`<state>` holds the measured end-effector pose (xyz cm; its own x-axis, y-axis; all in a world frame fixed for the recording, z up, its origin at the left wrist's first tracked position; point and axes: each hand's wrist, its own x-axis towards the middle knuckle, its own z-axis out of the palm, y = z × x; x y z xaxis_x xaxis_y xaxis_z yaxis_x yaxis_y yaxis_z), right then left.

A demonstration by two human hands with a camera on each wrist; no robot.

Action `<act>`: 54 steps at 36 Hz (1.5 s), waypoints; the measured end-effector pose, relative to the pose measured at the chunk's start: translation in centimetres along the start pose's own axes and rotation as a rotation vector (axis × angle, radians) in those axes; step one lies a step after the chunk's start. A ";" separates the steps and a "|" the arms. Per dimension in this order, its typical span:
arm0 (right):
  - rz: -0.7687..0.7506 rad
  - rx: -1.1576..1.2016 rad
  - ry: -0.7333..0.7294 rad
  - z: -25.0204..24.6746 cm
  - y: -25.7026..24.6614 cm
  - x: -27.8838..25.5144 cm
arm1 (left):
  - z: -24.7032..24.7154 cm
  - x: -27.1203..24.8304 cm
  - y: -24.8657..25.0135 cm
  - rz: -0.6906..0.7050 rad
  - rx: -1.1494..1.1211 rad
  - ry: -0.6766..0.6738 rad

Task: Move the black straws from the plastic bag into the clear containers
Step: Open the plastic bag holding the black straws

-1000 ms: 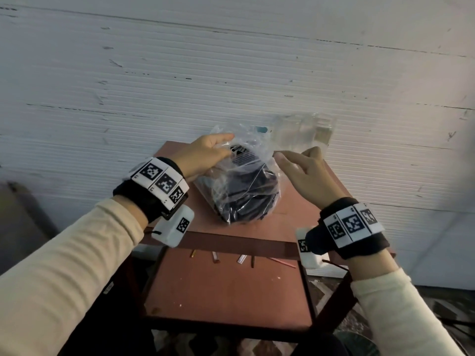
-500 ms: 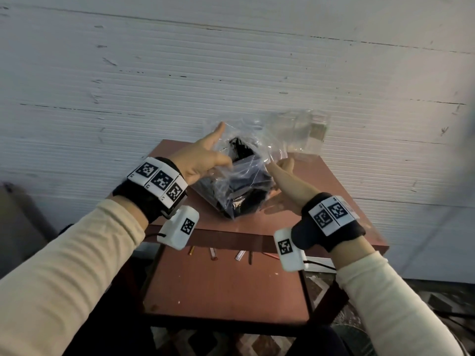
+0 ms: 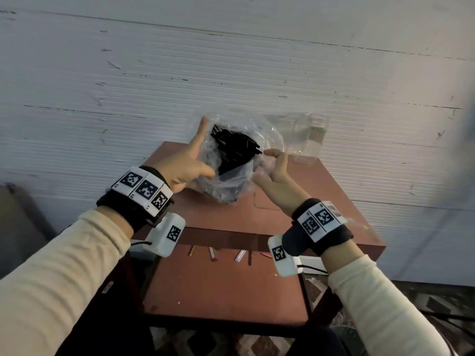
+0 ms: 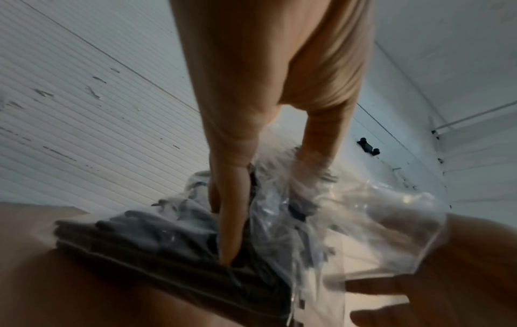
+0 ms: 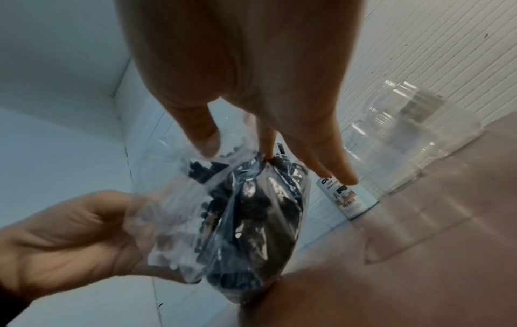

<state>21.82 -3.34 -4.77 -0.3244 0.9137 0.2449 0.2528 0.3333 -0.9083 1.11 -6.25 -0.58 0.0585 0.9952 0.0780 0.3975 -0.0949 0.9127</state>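
A clear plastic bag (image 3: 231,186) full of black straws (image 3: 234,147) stands on the red-brown table (image 3: 321,201), its mouth spread wide toward me. My left hand (image 3: 189,163) grips the bag's left rim, index finger pointing up and thumb across the plastic. My right hand (image 3: 276,167) pinches the right rim. The left wrist view has my fingers (image 4: 232,199) reaching in against the straws (image 4: 167,239). In the right wrist view, thumb and fingers pinch the bag (image 5: 251,221). The clear containers (image 3: 308,134) stand empty at the table's back right.
A white ribbed wall (image 3: 128,86) rises right behind the table. One container carries a printed label (image 5: 347,199) and stands just behind the bag. A lower shelf (image 3: 226,291) under the tabletop holds several small sticks (image 3: 213,254). A dark object sits at the far left on the floor.
Both hands have pulled the bag's mouth apart and tipped it up, so the straw ends now show. My left index finger has lifted; my right hand has turned palm up.
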 end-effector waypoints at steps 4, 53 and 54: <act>-0.017 0.043 -0.073 0.9 -0.1 -0.2 | -0.2 0.3 -0.2 -0.011 -0.167 -0.047; -0.280 -0.026 0.408 -1.1 -4.1 3.4 | 1.2 1.8 0.9 0.137 -0.695 0.087; -0.252 -0.022 0.404 -1.1 -4.5 3.4 | 1.2 1.9 0.8 0.145 -0.686 0.080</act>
<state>20.55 -1.45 0.55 0.0009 0.8197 0.5728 0.2325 0.5570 -0.7973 2.62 -4.45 -0.18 -0.0103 0.9747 0.2232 -0.2779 -0.2172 0.9358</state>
